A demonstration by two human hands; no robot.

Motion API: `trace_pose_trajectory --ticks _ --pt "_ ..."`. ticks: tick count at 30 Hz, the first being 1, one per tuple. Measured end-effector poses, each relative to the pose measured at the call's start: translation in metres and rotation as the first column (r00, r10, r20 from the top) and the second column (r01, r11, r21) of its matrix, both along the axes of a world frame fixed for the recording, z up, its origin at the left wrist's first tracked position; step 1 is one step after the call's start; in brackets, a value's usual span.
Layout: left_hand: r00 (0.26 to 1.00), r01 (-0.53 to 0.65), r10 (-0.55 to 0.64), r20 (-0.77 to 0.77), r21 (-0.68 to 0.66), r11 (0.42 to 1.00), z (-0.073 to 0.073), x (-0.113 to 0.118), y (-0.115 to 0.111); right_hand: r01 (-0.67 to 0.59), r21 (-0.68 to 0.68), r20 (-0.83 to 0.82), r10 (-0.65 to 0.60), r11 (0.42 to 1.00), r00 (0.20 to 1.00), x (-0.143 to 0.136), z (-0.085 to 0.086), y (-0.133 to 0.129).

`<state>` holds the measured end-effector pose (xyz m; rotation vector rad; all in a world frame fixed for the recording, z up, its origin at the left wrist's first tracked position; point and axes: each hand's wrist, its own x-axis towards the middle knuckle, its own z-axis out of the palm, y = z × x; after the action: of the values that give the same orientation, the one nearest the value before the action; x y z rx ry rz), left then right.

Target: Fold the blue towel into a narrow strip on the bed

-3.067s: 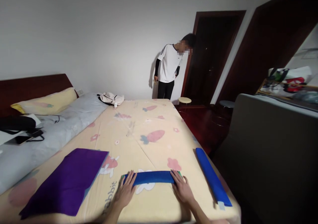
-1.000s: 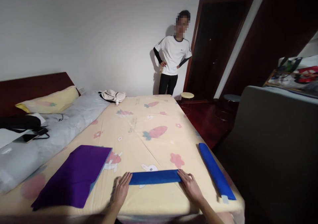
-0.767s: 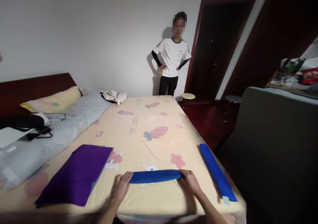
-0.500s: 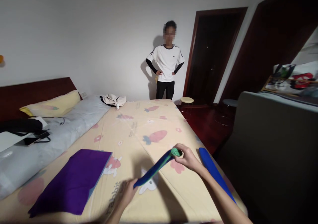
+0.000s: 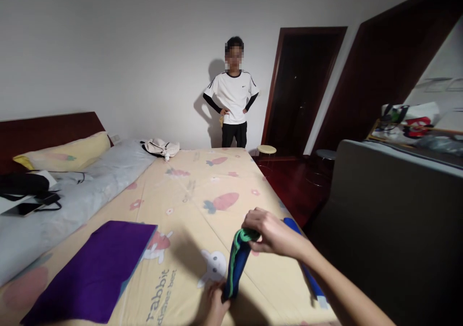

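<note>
My right hand (image 5: 270, 232) grips the top end of a rolled blue cloth (image 5: 236, 267), whose green inner layers show at that end. The roll hangs nearly upright above the bed (image 5: 202, 205). My left hand (image 5: 214, 306) holds its lower end near the front edge of the bed. A second blue roll (image 5: 304, 265) lies along the right edge of the bed, partly hidden behind my right arm. A flat purple cloth (image 5: 92, 273) lies on the sheet to the left.
A person in a white shirt (image 5: 231, 97) stands by the far wall next to a dark door (image 5: 296, 89). A grey quilt (image 5: 72, 191), a yellow pillow (image 5: 61, 152) and a phone (image 5: 21, 209) are on the left. A grey cabinet (image 5: 390, 210) stands on the right.
The blue roll lay flat under both hands; now it is lifted off the bed and turned from level to nearly upright, right hand high, left hand low. The person by the wall straightened up.
</note>
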<state>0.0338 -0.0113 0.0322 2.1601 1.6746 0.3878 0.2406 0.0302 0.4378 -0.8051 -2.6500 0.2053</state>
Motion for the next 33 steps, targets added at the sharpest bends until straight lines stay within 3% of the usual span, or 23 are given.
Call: trace_pose_trajectory --ticks 4,8,13,15,17,19,21,26,28,30,32,33 --pt "0.957 -0.154 0.182 0.224 -0.138 0.978 0.013 -0.002 -0.011 0.117 -0.049 0.022 -0.116 0.992 0.993 0.038 0.032 0.029" --pt "0.923 -0.131 0.173 0.344 -0.142 0.981 0.014 -0.018 -0.018 0.313 -0.037 0.041 -0.312 0.949 0.949 0.080 0.049 0.075" --pt "0.889 -0.117 0.101 0.446 0.007 0.993 -0.010 -0.036 -0.019 0.455 0.218 0.006 -0.467 0.863 0.884 0.127 0.049 0.119" --pt "0.861 -0.137 0.111 0.497 0.017 0.990 -0.019 -0.036 -0.019 0.460 0.381 -0.003 -0.496 0.802 0.868 0.143 0.042 0.121" --pt "0.818 -0.174 0.146 0.556 -0.003 0.985 -0.024 -0.033 -0.020 0.432 0.521 0.012 -0.512 0.736 0.859 0.157 0.025 0.114" --pt "0.770 -0.218 0.195 0.608 -0.036 0.975 -0.024 -0.029 -0.022 0.402 0.606 0.030 -0.525 0.686 0.851 0.170 -0.011 0.098" --pt "0.727 -0.253 0.229 0.647 -0.057 0.966 -0.021 -0.027 -0.025 0.404 0.636 0.033 -0.546 0.657 0.837 0.182 -0.069 0.075" --pt "0.661 -0.299 0.264 0.703 -0.076 0.951 -0.008 -0.051 -0.023 0.483 0.605 0.003 -0.609 0.633 0.793 0.210 -0.271 -0.004" --pt "0.682 -0.383 0.282 0.674 0.000 0.924 0.001 -0.079 -0.016 0.525 0.597 -0.042 -0.630 0.606 0.776 0.218 -0.335 -0.030" --pt "0.745 -0.467 0.318 0.587 0.118 0.877 0.015 -0.116 -0.009 0.612 0.556 -0.093 -0.689 0.563 0.719 0.223 -0.372 -0.047" --pt "0.782 -0.565 0.433 0.448 0.214 0.797 0.035 -0.157 -0.003 0.665 0.522 -0.118 -0.726 0.535 0.677 0.224 -0.385 -0.055" --pt "0.766 -0.629 0.535 0.355 0.247 0.737 0.045 -0.177 -0.002 0.677 0.513 -0.122 -0.736 0.528 0.666 0.224 -0.386 -0.056"
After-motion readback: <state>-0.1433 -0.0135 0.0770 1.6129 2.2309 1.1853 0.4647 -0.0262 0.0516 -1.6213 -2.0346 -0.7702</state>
